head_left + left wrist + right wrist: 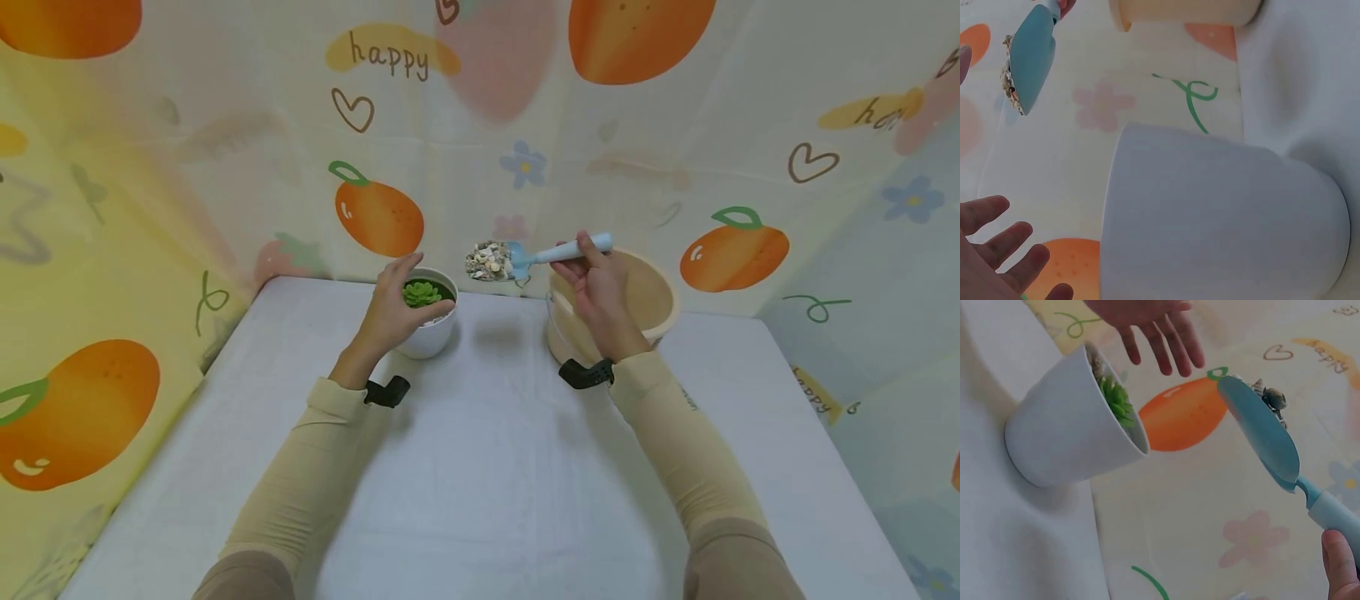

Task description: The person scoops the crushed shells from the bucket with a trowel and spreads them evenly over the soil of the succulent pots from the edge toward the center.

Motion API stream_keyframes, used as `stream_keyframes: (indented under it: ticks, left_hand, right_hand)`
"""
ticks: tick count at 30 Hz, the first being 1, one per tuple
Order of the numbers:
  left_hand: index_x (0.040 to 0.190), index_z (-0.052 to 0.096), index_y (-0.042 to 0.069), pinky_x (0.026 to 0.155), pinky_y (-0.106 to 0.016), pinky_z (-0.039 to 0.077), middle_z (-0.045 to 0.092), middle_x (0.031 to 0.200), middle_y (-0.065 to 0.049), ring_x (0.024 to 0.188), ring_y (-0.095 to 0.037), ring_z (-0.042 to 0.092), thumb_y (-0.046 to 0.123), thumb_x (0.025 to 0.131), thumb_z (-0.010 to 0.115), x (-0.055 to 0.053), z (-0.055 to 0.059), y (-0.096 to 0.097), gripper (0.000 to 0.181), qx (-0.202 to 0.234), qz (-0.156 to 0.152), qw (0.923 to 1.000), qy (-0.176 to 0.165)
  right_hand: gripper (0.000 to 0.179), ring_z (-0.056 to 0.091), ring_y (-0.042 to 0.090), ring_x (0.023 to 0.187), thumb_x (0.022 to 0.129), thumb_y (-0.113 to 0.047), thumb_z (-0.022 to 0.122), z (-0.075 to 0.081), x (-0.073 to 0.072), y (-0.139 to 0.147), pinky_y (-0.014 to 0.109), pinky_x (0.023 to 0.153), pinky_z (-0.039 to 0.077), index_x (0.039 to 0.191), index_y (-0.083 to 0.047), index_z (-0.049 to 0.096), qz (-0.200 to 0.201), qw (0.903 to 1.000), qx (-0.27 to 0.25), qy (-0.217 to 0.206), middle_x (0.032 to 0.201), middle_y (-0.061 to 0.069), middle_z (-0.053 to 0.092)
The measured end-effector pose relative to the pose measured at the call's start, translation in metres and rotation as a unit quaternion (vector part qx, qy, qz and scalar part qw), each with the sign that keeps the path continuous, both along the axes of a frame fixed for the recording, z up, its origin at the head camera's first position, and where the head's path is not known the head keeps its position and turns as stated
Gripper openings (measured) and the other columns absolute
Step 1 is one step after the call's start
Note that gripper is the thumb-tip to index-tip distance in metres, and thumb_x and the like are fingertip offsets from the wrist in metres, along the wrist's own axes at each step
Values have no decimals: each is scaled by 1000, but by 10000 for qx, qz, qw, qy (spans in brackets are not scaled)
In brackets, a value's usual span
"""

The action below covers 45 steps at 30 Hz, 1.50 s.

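My right hand (602, 287) grips the pale handle of a small blue trowel (1263, 431). A heap of small pebbles and shells (491, 261) fills its blade, which is raised above the table between the two pots. My left hand (392, 307) hovers over the near left rim of a white flowerpot (425, 340), thumb and fingers spread apart. In the right wrist view those fingers (1175, 347) hang above the rim. Inside the pot sits a green succulent (1115, 400). From the left wrist, only the white pot's smooth outer wall shows.
A larger cream bucket-like container (660, 292) stands on the right, partly hidden behind my right hand. Both pots stand near the back edge of the white-covered table (465, 467). A printed cloth (465, 183) hangs close behind them and at both sides.
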<state>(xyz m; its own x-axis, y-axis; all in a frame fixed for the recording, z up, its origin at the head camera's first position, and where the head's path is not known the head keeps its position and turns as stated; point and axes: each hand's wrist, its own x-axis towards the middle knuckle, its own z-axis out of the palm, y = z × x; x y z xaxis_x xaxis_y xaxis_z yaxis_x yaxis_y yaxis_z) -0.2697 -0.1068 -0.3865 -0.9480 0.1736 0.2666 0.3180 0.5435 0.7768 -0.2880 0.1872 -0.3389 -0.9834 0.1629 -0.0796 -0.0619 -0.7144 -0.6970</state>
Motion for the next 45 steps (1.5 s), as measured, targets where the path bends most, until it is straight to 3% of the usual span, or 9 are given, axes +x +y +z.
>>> stream_keyframes:
  ticks: [6, 19, 23, 29, 36, 39, 45]
  left_hand:
    - [150, 35, 11, 114, -60, 29, 31, 156, -13, 143, -34, 28, 46, 77, 80, -1, -3, -11, 92, 38, -30, 9999, 119]
    - [153, 29, 9, 116, -62, 23, 25, 159, -15, 146, -36, 23, 49, 78, 78, -6, -14, -32, 98, 151, 109, 9998, -67]
    - [153, 27, 9, 115, -63, 22, 22, 160, -14, 147, -35, 22, 47, 79, 77, -7, -19, -38, 97, 178, 147, 9996, -182]
    - [155, 25, 12, 116, -63, 21, 21, 160, -14, 147, -36, 21, 48, 80, 76, -8, -25, -46, 97, 163, 176, 9993, -290]
    - [156, 21, 14, 116, -63, 20, 21, 160, -14, 147, -35, 22, 41, 83, 75, -10, -34, -55, 96, 235, 131, 9981, -551]
    - [156, 19, 13, 117, -62, 20, 21, 160, -14, 147, -34, 22, 41, 83, 75, -11, -39, -59, 97, 268, 109, 9971, -702]
    - [157, 16, 10, 119, -57, 19, 21, 161, -15, 147, -34, 22, 41, 82, 75, -13, -50, -61, 100, 246, -3, 9962, -833]
  right_hand:
    - [8, 74, 22, 69, 96, -11, 59, -4, -4, -13, 35, 67, 60, 96, -3, 57, 2, 10000, -29, -84, 78, 16, 70]
    - [10, 73, 19, 70, 98, -14, 57, -5, -9, -46, 35, 72, 59, 93, -5, 56, 143, 9990, 387, -179, 80, 13, 68]
    - [12, 73, 18, 71, 98, -14, 55, -8, -10, -54, 34, 71, 59, 102, -2, 57, 222, 9988, 411, -173, 82, 11, 67]
    - [38, 72, 17, 70, 98, -12, 56, -13, -16, -67, 31, 67, 60, 129, 10, 51, 187, 9975, 670, -119, 82, 10, 70]
    - [40, 72, 17, 73, 97, -14, 58, -20, -22, -82, 32, 72, 60, 130, 8, 53, 191, 9954, 851, -395, 94, 15, 68]
    - [36, 71, 17, 74, 98, -14, 58, -24, -24, -86, 35, 77, 59, 126, 7, 55, 181, 9945, 910, -491, 99, 18, 67]
    - [6, 71, 16, 69, 96, -12, 60, -34, -27, -93, 43, 86, 55, 97, -6, 61, 43, 9940, 982, -483, 105, 26, 63]
